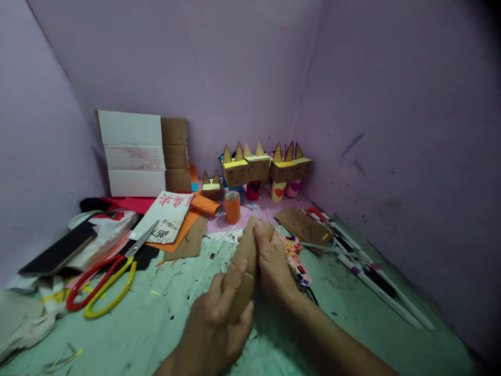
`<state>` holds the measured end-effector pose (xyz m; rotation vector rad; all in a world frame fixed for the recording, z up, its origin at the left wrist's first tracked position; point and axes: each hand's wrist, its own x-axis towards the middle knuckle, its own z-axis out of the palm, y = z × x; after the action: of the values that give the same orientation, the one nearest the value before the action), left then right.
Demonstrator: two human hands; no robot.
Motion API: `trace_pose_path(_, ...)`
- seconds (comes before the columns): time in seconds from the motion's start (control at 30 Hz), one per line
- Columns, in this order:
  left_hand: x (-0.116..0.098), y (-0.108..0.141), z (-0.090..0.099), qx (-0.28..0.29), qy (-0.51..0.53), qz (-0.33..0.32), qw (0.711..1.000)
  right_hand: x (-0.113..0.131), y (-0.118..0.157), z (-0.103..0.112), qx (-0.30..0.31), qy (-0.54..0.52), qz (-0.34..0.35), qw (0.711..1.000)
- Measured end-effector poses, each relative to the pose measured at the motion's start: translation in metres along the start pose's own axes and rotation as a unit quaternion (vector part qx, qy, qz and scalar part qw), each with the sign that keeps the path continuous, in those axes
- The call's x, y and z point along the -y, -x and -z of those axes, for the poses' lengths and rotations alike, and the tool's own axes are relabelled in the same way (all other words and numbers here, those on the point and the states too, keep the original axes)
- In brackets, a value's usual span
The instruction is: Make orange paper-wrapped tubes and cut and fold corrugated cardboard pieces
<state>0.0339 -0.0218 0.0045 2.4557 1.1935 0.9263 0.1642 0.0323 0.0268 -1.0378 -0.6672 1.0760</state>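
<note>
A folded piece of brown cardboard (246,250) is held upright and slanted in the middle of the view, above the green table cover. Its near end sits in the grip of my left hand (219,313), with the fingers wrapped along its side. Around the far end, my right hand (272,261) is closed, its thumb pressed on the top edge. Some fingertips are hidden behind the cardboard. Just right of my right hand lies a floral-patterned object (293,250), partly covered by the hand.
Scissors (131,256) with red and yellow handles lie at left on paper and card scraps. Cardboard animal heads (258,168) on coloured tubes stand at the back, near an orange tube (232,208). Several markers (376,297) lie along the right wall. Flattened cardboard (135,156) leans behind.
</note>
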Motion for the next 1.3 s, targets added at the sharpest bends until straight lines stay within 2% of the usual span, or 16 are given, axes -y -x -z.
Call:
trace_pose_path(0.2, 0.003, 0.003, -0.002, -0.002, 0.013, 0.007, 1.000, -0.003, 0.003, 0.001, 0.000, 0.079, 0.034, 0.996)
trace_pose_path(0.4, 0.002, 0.001, 0.002, -0.012, 0.008, 0.008, 1.000, -0.007, 0.008, 0.000, 0.038, 0.103, 0.025, 0.994)
trace_pose_path(0.53, 0.004, -0.002, 0.005, 0.000, -0.002, 0.025, 1.000, -0.014, 0.011, 0.000, 0.067, 0.084, 0.007, 0.994)
trace_pose_path(0.63, 0.006, -0.002, 0.004, 0.007, -0.007, 0.034, 0.999, -0.019, 0.010, 0.001, 0.066, 0.060, 0.006, 0.996)
trace_pose_path(0.77, 0.002, -0.004, 0.006, 0.035, -0.006, 0.084, 0.996, -0.020, 0.006, 0.002, 0.056, 0.061, 0.014, 0.996)
trace_pose_path(0.9, 0.000, -0.012, 0.019, 0.062, 0.051, 0.180, 0.980, -0.016, 0.001, 0.003, 0.043, 0.066, 0.033, 0.996)
trace_pose_path(0.97, 0.004, -0.015, 0.029, 0.037, 0.141, 0.224, 0.964, -0.014, -0.001, 0.003, 0.035, 0.071, 0.040, 0.996)
trace_pose_path(1.03, 0.008, -0.018, 0.037, -0.015, 0.217, 0.266, 0.939, -0.012, -0.003, 0.004, 0.024, 0.073, 0.043, 0.996)
trace_pose_path(1.1, 0.012, -0.019, 0.043, -0.051, 0.215, 0.287, 0.932, -0.011, -0.004, 0.005, 0.012, 0.070, 0.049, 0.996)
trace_pose_path(1.17, 0.012, -0.017, 0.042, -0.058, 0.134, 0.236, 0.961, -0.011, -0.006, 0.006, -0.001, 0.063, 0.056, 0.996)
trace_pose_path(1.23, 0.010, -0.012, 0.034, -0.053, 0.018, 0.134, 0.989, -0.013, -0.007, 0.007, -0.014, 0.057, 0.062, 0.996)
trace_pose_path(1.3, 0.005, -0.008, 0.022, -0.042, -0.087, 0.054, 0.994, -0.015, -0.008, 0.009, -0.022, 0.051, 0.068, 0.996)
